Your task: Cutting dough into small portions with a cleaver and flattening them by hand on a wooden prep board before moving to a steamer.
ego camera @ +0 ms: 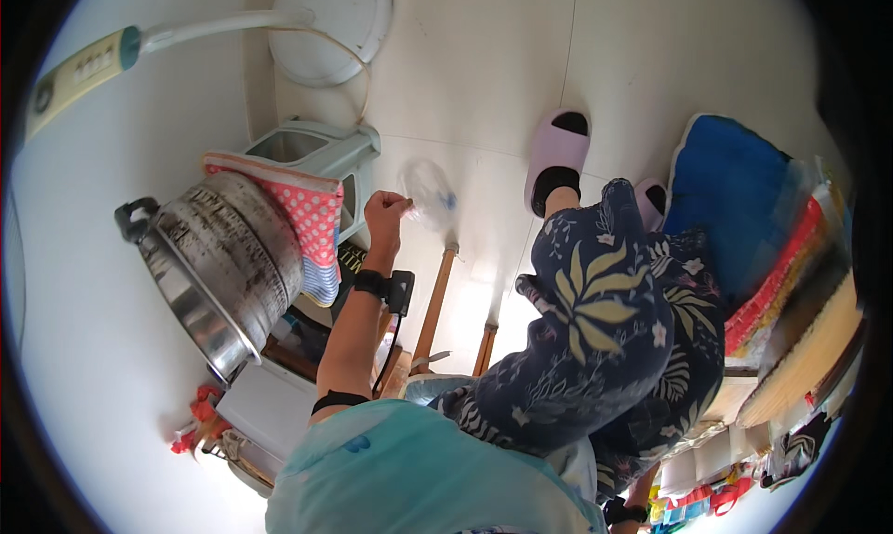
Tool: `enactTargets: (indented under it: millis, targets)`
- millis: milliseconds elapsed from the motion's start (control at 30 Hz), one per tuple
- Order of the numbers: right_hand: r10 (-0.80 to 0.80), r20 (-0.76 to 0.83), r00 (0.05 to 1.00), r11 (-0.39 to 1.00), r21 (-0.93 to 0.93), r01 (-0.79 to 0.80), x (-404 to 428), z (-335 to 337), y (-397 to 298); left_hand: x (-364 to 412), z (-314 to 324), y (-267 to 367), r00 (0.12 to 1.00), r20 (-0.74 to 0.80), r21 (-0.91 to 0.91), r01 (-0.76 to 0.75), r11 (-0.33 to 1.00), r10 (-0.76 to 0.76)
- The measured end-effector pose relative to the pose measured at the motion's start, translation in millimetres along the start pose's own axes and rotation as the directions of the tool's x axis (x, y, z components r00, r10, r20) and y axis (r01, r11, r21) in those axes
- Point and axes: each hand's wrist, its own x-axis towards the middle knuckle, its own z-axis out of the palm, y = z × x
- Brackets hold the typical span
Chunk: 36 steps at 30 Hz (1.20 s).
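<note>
My left hand (pixel 387 220) is stretched forward, its thumb and fingers pinching the edge of a clear plastic bag (pixel 427 193). The bag is thin and see-through, with a small blue patch, and hangs above the pale floor. A black strap with a small box-shaped device (pixel 400 292) sits on my left wrist. At the bottom right, part of my right forearm (pixel 640 491) shows with a black wrist strap (pixel 623 512); the right hand itself is out of view past the picture's edge.
A stained metal pot (pixel 230 244) leans by a pink dotted cloth (pixel 303 206) and a grey-green plastic stool (pixel 307 140). A white round stand base (pixel 331 31) is beyond. Wooden legs (pixel 438 304) stand below my arm. A blue cushion (pixel 725 199) and stacked goods lie right of my slippered foot (pixel 558 161).
</note>
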Motion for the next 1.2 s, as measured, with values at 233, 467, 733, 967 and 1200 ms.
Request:
enactTargets:
  millis: [233, 467, 733, 967, 1200]
  targets:
    - [-0.209, 0.047, 0.977, 0.974, 0.098, 0.203, 27.9, 38.5, -19.2, -62.9, -25.8, 60.4, 0.84, 0.538, -0.475, 0.366, 0.801, -0.065]
    - [-0.541, 0.008, 0.841, 0.836, 0.116, 0.537, 31.2, 57.2, -92.5, -124.1, -15.8, 139.3, 0.689, 0.644, -0.705, 0.366, 0.608, 0.333]
    - [-0.957, 0.138, 0.255, 0.285, 0.276, 0.918, -180.4, 122.0, -316.8, -237.5, 8.9, 258.2, 0.304, 0.585, -0.78, 0.464, 0.42, 0.752]
    - [-0.893, 0.436, 0.113, 0.409, 0.677, 0.612, -278.2, 230.0, -351.9, -281.1, 9.6, 225.9, 0.442, 0.502, -0.758, -0.189, 0.624, 0.743]
    - [-0.782, 0.186, -0.595, -0.62, -0.338, 0.708, -283.4, 262.7, -363.2, -304.8, -55.0, 217.7, 0.564, 0.466, -0.805, -0.05, 0.591, 0.682]
